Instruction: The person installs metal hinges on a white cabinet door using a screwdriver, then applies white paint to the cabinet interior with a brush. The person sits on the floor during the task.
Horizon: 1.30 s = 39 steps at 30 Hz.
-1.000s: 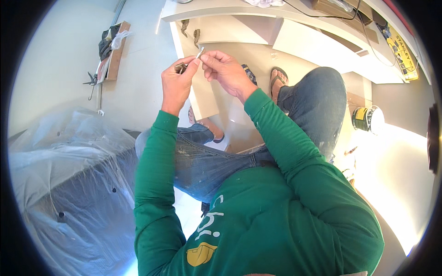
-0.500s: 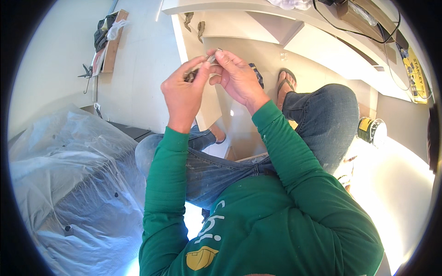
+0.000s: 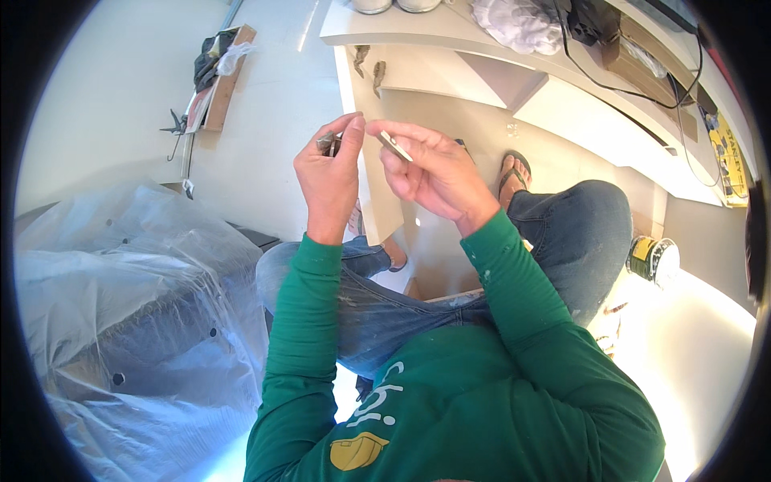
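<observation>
In front of the white cabinet (image 3: 450,68) I hold both hands up, close together but apart. My left hand (image 3: 329,177) is closed around a small metal hinge (image 3: 326,143), partly hidden by the fingers. Between thumb and fingers of my right hand (image 3: 438,169) is a small flat, light-coloured plate (image 3: 395,147); its exact kind is unclear. Just beyond my left hand, two similar metal hinges (image 3: 379,79) stick out near the cabinet's side. A white panel (image 3: 381,201) stands upright between my legs, below the hands.
Clear plastic sheeting (image 3: 136,297) covers something dark on the left. A caulking gun (image 3: 175,124) leans by a narrow wooden box (image 3: 226,92). At right stands a can (image 3: 654,261). A black cable (image 3: 610,92) and crumpled white plastic (image 3: 518,24) lie on the cabinet top.
My hands were together at the small metal parts and have now come apart, the right one holding the flat plate. The view has shifted, showing more of the cabinet top.
</observation>
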{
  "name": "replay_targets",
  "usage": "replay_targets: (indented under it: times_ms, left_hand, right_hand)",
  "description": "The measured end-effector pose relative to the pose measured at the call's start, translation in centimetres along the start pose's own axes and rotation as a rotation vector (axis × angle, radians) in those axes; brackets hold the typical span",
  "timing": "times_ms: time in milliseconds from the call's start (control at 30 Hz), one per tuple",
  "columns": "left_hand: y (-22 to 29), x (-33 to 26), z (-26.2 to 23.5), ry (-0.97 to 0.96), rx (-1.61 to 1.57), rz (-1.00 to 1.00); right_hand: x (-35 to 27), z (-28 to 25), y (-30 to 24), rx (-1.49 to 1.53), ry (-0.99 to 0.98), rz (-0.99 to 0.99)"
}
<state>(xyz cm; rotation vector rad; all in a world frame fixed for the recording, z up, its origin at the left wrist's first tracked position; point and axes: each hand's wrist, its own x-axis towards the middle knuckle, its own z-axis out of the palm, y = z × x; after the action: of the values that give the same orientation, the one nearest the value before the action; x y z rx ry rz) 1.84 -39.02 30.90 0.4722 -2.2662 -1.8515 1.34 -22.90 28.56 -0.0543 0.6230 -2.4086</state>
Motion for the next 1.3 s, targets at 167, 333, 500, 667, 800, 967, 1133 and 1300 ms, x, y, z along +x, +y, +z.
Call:
replay_targets:
  times_ms: [167,333,500,667,800,967,1133,1300]
  left_hand:
    - [1.0,-1.1,-1.2,-0.115,-0.113,-0.056]
    - [1.4,-1.6,-2.0,-0.275,-0.39,0.058]
    - [1.7,-2.0,-1.4,-0.35,-0.301,-0.028]
    - [2.1,-1.6,-1.0,-0.352,-0.024,-0.048]
    - [1.9,-1.5,-0.8,-0.319,0.029,-0.05]
    - [1.4,-1.3,-1.1,-0.25,-0.03,-0.156]
    - [0.9,-1.0,-1.1,-0.197,-0.048,-0.275]
    - [-0.1,-0.7,0.1,-0.132,0.062,-0.287]
  right_hand:
    - [-6.6,7.1,-4.4,-0.218,-0.345,-0.074]
    - [-6.7,6.8,-4.2,-0.154,-0.254,-0.221]
    - [-1.7,0.3,-1.7,0.068,-0.071,-0.082]
    - [-0.9,-2.0,0.4,0.085,-0.101,-0.002]
    - [-1.0,-1.8,0.1,-0.003,-0.017,-0.041]
    - [-0.4,-1.8,-0.4,-0.359,0.094,-0.162]
    - [-0.2,-1.9,0.8,-1.201,0.246,-0.639]
    - [0.2,-2.3,1.5,-1.411,0.295,-0.674]
